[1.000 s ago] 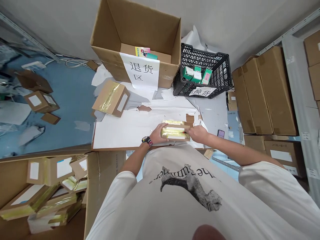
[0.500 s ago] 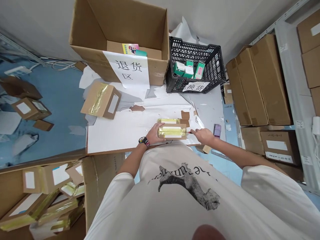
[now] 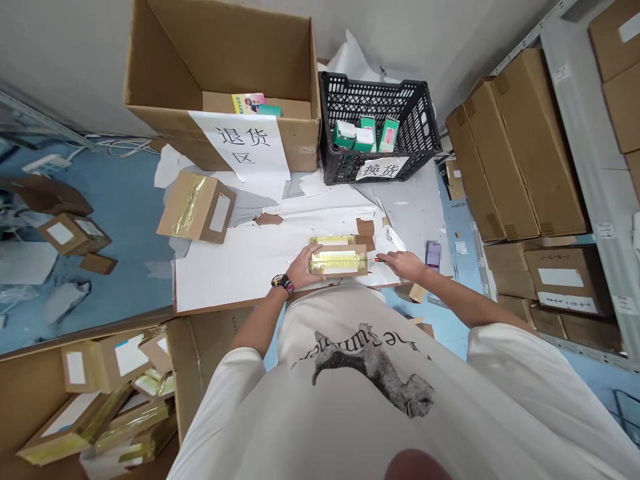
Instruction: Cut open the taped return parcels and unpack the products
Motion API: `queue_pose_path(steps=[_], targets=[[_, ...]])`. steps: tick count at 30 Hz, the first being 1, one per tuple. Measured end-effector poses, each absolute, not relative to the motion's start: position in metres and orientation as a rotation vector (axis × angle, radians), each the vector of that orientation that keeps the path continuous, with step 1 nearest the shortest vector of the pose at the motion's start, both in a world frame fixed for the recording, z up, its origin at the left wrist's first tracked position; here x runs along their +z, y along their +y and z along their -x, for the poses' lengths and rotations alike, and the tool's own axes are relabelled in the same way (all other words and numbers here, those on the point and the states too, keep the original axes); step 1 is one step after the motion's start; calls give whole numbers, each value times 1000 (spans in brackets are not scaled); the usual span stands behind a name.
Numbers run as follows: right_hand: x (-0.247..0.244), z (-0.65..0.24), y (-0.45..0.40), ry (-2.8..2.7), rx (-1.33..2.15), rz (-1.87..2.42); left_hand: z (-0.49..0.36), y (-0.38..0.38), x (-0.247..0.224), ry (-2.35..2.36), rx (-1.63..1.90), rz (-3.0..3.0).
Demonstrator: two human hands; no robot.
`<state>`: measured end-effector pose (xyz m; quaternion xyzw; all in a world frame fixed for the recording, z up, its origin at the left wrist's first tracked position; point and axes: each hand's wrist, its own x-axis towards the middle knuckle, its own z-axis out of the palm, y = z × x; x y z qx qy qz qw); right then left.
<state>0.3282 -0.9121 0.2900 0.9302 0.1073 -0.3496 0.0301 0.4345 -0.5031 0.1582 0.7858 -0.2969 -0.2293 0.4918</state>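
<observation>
My left hand (image 3: 302,268), with a watch on its wrist, grips the left end of a small taped carton (image 3: 339,261). The carton has yellowish tape and white labels on top. A second taped box (image 3: 331,240) lies right behind it, touching or nearly so. To the right, my right hand (image 3: 406,265) is closed round a slim red and black cutter (image 3: 383,259). The cutter's thin tip points left at the carton's right end; whether it touches is too small to tell.
A large open carton (image 3: 300,137) and a black crate (image 3: 327,163) holding green boxes stand at the back of the table. A taped box (image 3: 196,207) sits at left, a phone (image 3: 433,255) at right. Below left, a big carton (image 3: 193,353) holds several parcels.
The view has shifted slightly. My right hand and the cutter have drawn back a little to the right from the carton's end. My left hand keeps its grip.
</observation>
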Motion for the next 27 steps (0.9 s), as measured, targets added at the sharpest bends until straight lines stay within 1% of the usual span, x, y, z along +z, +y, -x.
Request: queue_pose_path(steps=[5,9,14,18,22,27], targets=[[257,-324,-917,302,-1037,-3048,-437,-503,158,-726,-560,-1924],[245,-319,-909,238,-1032,-3051,-441,-497,161,-781,-554,-1936],[241,-310,-897,192,-988,-2978,-447,-504,184,-819,-507,-2207],[244,-303,-882,181,-923,-2943,-449,-548,201,-943,-425,-2271],[252,-299,-872,181,-826,-2974,-448,-590,195,-1068,-537,-2191],[255,-295,-873,188,-855,-3001,-450,-595,182,-1099,-559,-2195]])
